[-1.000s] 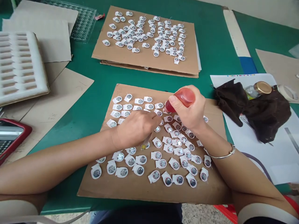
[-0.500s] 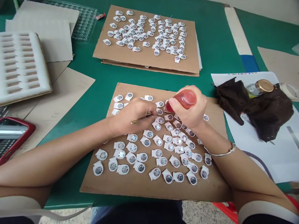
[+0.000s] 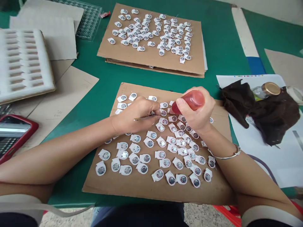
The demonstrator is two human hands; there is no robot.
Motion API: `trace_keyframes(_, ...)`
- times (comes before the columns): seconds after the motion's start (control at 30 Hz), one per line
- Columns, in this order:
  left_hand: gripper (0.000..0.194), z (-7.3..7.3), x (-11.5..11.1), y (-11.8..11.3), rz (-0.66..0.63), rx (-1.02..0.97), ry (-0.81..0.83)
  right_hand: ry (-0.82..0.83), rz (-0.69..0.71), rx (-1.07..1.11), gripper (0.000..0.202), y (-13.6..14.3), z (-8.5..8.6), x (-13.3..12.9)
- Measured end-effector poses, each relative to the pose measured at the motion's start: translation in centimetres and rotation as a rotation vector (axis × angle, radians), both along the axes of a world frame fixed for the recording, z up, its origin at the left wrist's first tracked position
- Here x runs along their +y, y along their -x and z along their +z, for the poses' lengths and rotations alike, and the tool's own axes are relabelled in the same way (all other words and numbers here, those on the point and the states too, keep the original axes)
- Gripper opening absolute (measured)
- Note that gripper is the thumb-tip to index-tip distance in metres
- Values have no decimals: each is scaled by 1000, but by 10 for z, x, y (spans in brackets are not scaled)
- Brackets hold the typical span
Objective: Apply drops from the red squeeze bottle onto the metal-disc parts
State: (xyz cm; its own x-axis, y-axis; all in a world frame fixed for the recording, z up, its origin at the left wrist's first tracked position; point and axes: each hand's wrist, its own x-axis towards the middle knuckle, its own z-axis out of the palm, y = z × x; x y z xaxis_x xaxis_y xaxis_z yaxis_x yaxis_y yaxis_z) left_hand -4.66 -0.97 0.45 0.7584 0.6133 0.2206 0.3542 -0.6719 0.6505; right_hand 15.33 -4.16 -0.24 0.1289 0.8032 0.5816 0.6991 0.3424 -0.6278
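Several small white tabs, each with a round silver disc [image 3: 161,142], lie spread over a brown cardboard sheet [image 3: 142,192]. My left hand [image 3: 139,115] is closed on a thin metal tool [image 3: 145,118], above the upper middle of the sheet, its fingertips beside one of the discs. To the right, my right hand [image 3: 199,110] is wrapped round a red squeeze bottle [image 3: 193,99]. The bottle is tilted, with its narrow end down to the left near the discs; its tip is hard to make out.
A second cardboard stack [image 3: 132,58] with more tabs lies at the back. At left are a white foam tray [image 3: 26,63] and a red-cased phone [image 3: 16,132]. Dark cloth [image 3: 272,116] and a gold-lidded jar [image 3: 270,89] rest on white paper [image 3: 284,164] at right.
The whole view has shifted slightly, with most things now a little further right. Both hands keep their hold, and the red bottle sits slightly further from my left fingertips.
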Motion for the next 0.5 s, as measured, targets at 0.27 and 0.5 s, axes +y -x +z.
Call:
trace_keyframes(0.27,15,-2,0,1,-13,-37,7,-12,13,-9,29,0,-3,1)
trace_keyframes(0.5,16,-2,1,0,-17,-39,16,-73,51,-4,26,0,-5,1)
